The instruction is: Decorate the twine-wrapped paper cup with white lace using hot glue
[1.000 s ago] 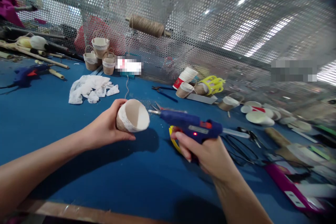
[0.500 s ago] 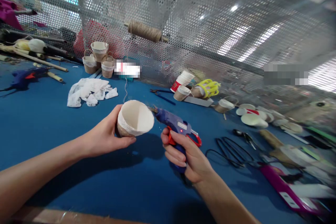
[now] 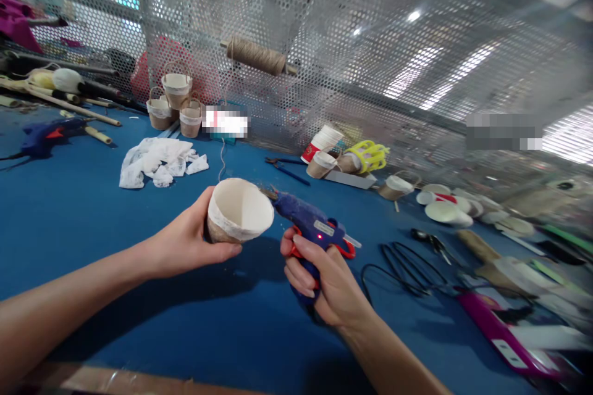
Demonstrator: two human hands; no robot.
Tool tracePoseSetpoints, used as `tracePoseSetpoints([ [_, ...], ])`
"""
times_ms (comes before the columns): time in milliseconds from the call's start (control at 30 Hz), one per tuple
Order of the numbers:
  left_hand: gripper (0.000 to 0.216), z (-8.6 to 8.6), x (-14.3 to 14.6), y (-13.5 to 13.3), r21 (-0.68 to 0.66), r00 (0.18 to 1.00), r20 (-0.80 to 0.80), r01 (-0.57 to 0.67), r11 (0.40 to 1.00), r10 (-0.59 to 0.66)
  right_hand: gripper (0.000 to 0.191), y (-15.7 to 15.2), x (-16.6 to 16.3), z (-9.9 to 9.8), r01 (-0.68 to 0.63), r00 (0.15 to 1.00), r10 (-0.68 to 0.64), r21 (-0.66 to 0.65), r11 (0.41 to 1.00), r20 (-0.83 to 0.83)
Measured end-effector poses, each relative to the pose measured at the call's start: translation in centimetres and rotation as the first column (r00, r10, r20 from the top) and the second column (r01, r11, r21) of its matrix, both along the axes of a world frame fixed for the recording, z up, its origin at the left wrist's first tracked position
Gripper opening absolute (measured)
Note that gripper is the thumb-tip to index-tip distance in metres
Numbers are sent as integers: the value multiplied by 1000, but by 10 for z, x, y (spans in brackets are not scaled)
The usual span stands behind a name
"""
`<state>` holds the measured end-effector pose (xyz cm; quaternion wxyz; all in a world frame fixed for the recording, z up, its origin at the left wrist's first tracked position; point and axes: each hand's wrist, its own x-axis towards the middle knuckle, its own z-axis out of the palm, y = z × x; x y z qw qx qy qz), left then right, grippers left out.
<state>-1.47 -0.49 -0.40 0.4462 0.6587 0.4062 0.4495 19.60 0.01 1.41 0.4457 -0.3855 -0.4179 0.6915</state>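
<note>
My left hand [image 3: 189, 239] is wrapped round a small paper cup [image 3: 238, 213] with a white lace band at its rim, tilted so its mouth faces me. My right hand [image 3: 324, 281] grips a blue hot glue gun [image 3: 309, 224] with a red trigger and a lit red lamp. Its nozzle touches the right side of the cup's rim. Both hands hover over the blue table [image 3: 139, 296].
At the back stand finished cup baskets [image 3: 176, 99], a jute twine spool [image 3: 257, 55] on the mesh wall, white lace scraps [image 3: 155, 160] and a second glue gun [image 3: 46, 134]. Right of my hands lie scissors [image 3: 407, 265], paper cups [image 3: 324, 148], lids and a magenta box [image 3: 504, 333].
My right hand swung the glue gun from a level pose right of the cup to upright, and its nozzle came left onto the cup's rim. The cup rose slightly.
</note>
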Motion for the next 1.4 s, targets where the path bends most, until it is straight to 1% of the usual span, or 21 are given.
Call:
tracePoseSetpoints([
  [133, 63, 1, 1, -1, -55, 999, 46, 22, 998, -20, 15, 0, -1, -2, -28, 999, 28, -9, 1000, -28],
  [267, 64, 2, 0, 0, -85, 996, 79, 42, 995, -35, 15, 0, 0, -2, -3, 999, 3, 3, 1000, -38],
  [400, 64, 4, -1, 1, -99, 996, 79, 45, 994, -37, 17, 1, -1, -1, 11, 999, -11, 6, 1000, -37],
  [500, 65, 5, -1, 2, -96, 996, 81, 35, 995, -27, 18, 1, -1, -1, 11, 1000, -11, 4, 1000, -7],
  [633, 64, 2, -2, 3, -84, 999, 52, 4, 996, 0, 21, 1, 1, -4, 1, 996, -2, 21, 1000, 87],
  [767, 62, 2, -2, 6, -30, 997, -44, -63, 998, 61, 22, 1, 2, -5, 5, 980, -20, 77, 997, 199],
  [900, 57, 6, -4, 7, 72, 972, -175, -148, 986, 158, 21, 2, 5, -1, -33, 945, -15, 142, 989, 326],
  [1000, 57, 8, -6, 7, 125, 959, -220, -152, 981, 176, 22, 4, 9, 4, -22, 931, -63, 230, 973, 358],
  [1100, 58, 7, -7, 7, 104, 969, -211, -110, 988, 130, 22, 9, 14, 6, -9, 916, -115, 308, 951, 383],
  [1200, 59, 7, -8, 7, 59, 981, -175, -71, 996, 80, 21, 11, 17, 6, -74, 872, -101, 334, 940, 480],
  [1300, 59, 8, -9, 6, 39, 983, -159, -82, 996, 87, 21, 12, 18, 5, -113, 823, -112, 353, 929, 556],
  [1400, 58, 11, -10, 6, 33, 981, -170, -93, 995, 97, 20, 11, 20, 4, -44, 826, -203, 418, 907, 526],
])
